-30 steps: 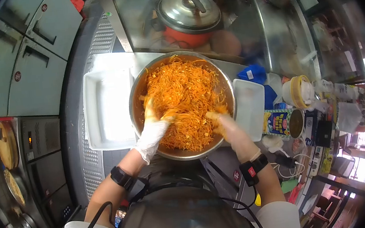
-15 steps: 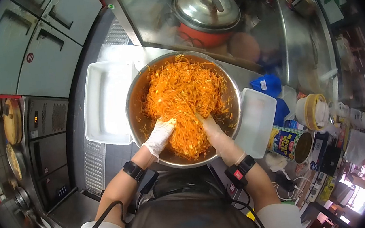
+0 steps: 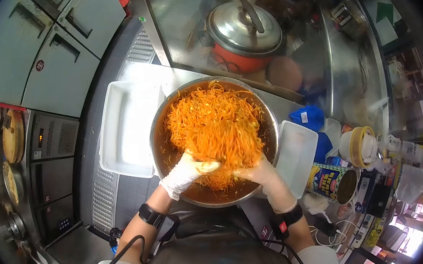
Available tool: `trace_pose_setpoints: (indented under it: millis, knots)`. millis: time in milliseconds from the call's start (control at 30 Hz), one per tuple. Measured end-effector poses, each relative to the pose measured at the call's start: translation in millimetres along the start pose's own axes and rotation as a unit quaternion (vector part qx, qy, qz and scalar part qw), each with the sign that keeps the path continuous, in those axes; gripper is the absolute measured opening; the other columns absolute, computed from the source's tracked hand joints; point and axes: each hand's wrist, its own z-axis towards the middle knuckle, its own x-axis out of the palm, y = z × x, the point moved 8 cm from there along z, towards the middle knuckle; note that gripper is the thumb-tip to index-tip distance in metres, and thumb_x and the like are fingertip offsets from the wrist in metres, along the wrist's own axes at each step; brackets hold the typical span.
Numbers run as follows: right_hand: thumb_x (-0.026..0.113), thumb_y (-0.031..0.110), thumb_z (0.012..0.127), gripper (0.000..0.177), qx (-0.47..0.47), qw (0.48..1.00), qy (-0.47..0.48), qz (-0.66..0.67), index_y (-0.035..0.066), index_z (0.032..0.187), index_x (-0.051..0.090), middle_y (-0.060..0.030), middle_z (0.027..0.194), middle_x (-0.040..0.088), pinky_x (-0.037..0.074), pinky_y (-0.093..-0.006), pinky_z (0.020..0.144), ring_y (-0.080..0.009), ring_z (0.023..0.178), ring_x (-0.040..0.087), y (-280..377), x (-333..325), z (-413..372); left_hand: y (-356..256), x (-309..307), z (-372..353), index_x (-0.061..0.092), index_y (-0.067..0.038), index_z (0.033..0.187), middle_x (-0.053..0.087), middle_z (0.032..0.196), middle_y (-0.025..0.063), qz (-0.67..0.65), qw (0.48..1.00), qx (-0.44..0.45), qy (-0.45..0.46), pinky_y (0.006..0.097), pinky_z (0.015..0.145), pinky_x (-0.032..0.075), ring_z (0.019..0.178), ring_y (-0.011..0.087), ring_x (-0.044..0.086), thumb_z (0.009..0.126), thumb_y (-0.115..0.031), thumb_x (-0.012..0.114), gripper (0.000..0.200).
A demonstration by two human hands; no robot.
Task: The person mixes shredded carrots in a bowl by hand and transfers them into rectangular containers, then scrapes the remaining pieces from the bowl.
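A large steel mixing bowl (image 3: 161,177) holds a heap of orange shredded carrot (image 3: 203,107) with small pale bits in it. Both my hands wear thin whitish gloves. On the near left side of the heap, my left hand (image 3: 187,173) is curled under a big clump of the shreds. Opposite it, my right hand (image 3: 258,172) supports the same clump from the right, its fingertips partly hidden by carrot. The clump is raised and tipped over the rest, blurred by motion. Loose shreds lie below, between my hands.
White plastic tubs stand left (image 3: 106,144) and right (image 3: 291,149) of the bowl. Behind a glass panel sits a red pot (image 3: 245,58) with a metal lid. A printed tin can (image 3: 335,183), blue cloth (image 3: 307,117) and white cables (image 3: 338,235) crowd the right side.
My hands have gone from pushed into the near part of the carrot to lifting a clump and turning it away from me. The bowl appears slightly lower in view.
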Motion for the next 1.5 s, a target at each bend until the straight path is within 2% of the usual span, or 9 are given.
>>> trace_pose_setpoints:
  millis: [167, 333, 500, 567, 633, 833, 933, 1100, 1500]
  knots:
    - [0.078, 0.031, 0.075, 0.081, 0.149, 0.955, -0.045, 0.252, 0.003, 0.138, 0.036, -0.0095, 0.14, 0.041, 0.028, -0.0368, 0.11, -0.0246, 0.13, 0.037, -43.6, 5.8, -4.2, 50.8, -11.5, 8.9, 0.043, -0.006, 0.135, 0.054, 0.128, 0.0085, -0.294, 0.935, -0.14, -0.141, 0.0359, 0.093, 0.048, 0.112, 0.0204, 0.055, 0.091, -0.039, 0.06, 0.057]
    - [0.073, 0.022, 0.08, 0.061, 0.087, 0.978, -0.138, 0.13, 0.003, 0.131, 0.046, -0.0083, 0.124, 0.053, 0.04, -0.0341, 0.099, -0.0186, 0.115, 0.049, -18.4, 8.4, 7.1, 0.4, -4.0, 8.0, 0.057, -0.001, 0.119, 0.064, 0.109, 0.0065, -0.172, 0.983, -0.043, -0.049, 0.0254, 0.078, 0.052, 0.098, 0.0121, 0.061, 0.082, 0.0, 0.066, 0.038]
    - [0.066, 0.018, 0.085, 0.047, 0.001, 0.985, -0.115, 0.128, 0.002, 0.127, 0.051, -0.0087, 0.122, 0.057, 0.041, -0.0332, 0.099, -0.0186, 0.113, 0.052, 42.9, -5.3, -6.3, -20.7, -42.3, -1.7, 0.045, -0.001, 0.133, 0.056, 0.125, 0.0087, -0.083, 0.992, -0.006, -0.098, 0.0305, 0.097, 0.042, 0.111, 0.0156, 0.053, 0.094, -0.02, 0.056, 0.045]
    - [0.065, 0.023, 0.086, 0.048, -0.02, 0.979, -0.106, 0.175, 0.001, 0.126, 0.051, -0.0088, 0.122, 0.057, 0.039, -0.0334, 0.1, -0.0196, 0.114, 0.052, 48.7, 5.1, 3.9, -48.8, -40.2, -8.0, 0.046, 0.0, 0.133, 0.054, 0.129, 0.0093, 0.263, 0.931, 0.229, -0.11, 0.0306, 0.099, 0.039, 0.113, 0.0167, 0.052, 0.098, -0.03, 0.048, 0.046]
    - [0.064, 0.026, 0.087, 0.048, 0.037, 0.981, -0.134, 0.139, 0.0, 0.125, 0.052, -0.0091, 0.122, 0.057, 0.038, -0.0341, 0.1, -0.0199, 0.113, 0.052, 19.3, 10.1, 17.1, -16.3, -23.0, 14.4, 0.045, 0.0, 0.135, 0.052, 0.13, 0.0105, -0.052, 0.986, -0.075, -0.141, 0.0307, 0.094, 0.043, 0.111, 0.015, 0.053, 0.099, -0.031, 0.043, 0.047]
    - [0.066, 0.015, 0.085, 0.048, 0.033, 0.979, -0.122, 0.157, -0.001, 0.127, 0.05, -0.0147, 0.124, 0.054, 0.042, -0.0347, 0.096, -0.0222, 0.113, 0.051, 53.3, 21.7, 1.2, -51.7, -0.2, -3.7, 0.056, -0.003, 0.115, 0.062, 0.103, 0.0035, -0.168, 0.981, -0.02, -0.095, 0.0264, 0.078, 0.05, 0.092, 0.0113, 0.06, 0.09, -0.01, 0.059, 0.026]
    - [0.073, 0.015, 0.077, 0.065, -0.106, 0.975, -0.088, -0.173, 0.004, 0.134, 0.044, -0.0158, 0.127, 0.052, 0.039, -0.0375, 0.101, -0.0287, 0.117, 0.05, 80.8, 43.4, 8.2, -81.9, 18.8, -0.3, 0.048, -0.003, 0.129, 0.056, 0.119, 0.0069, -0.167, 0.984, 0.028, -0.053, 0.0284, 0.091, 0.047, 0.107, 0.0137, 0.055, 0.091, -0.009, 0.058, 0.04]
    - [0.073, 0.012, 0.075, 0.051, -0.029, 0.955, -0.162, -0.246, 0.004, 0.121, 0.054, -0.0159, 0.111, 0.063, 0.047, -0.0386, 0.092, -0.0304, 0.103, 0.061, 65.3, 16.2, 34.1, -96.3, 24.7, -17.1, 0.04, -0.006, 0.139, 0.052, 0.131, 0.007, -0.143, 0.99, 0.007, 0.004, 0.03, 0.096, 0.045, 0.119, 0.0171, 0.051, 0.092, -0.014, 0.058, 0.051]
    - [0.064, 0.003, 0.076, 0.034, -0.125, 0.962, -0.218, -0.107, 0.002, 0.11, 0.061, -0.0149, 0.104, 0.066, 0.047, -0.0348, 0.087, -0.0272, 0.099, 0.063, 80.7, -7.6, 19.6, -3.1, -59.1, -39.3, 0.044, -0.012, 0.132, 0.05, 0.127, 0.006, -0.067, 0.974, -0.082, -0.199, 0.0434, 0.09, 0.043, 0.112, 0.0175, 0.048, 0.091, -0.019, 0.059, 0.044]
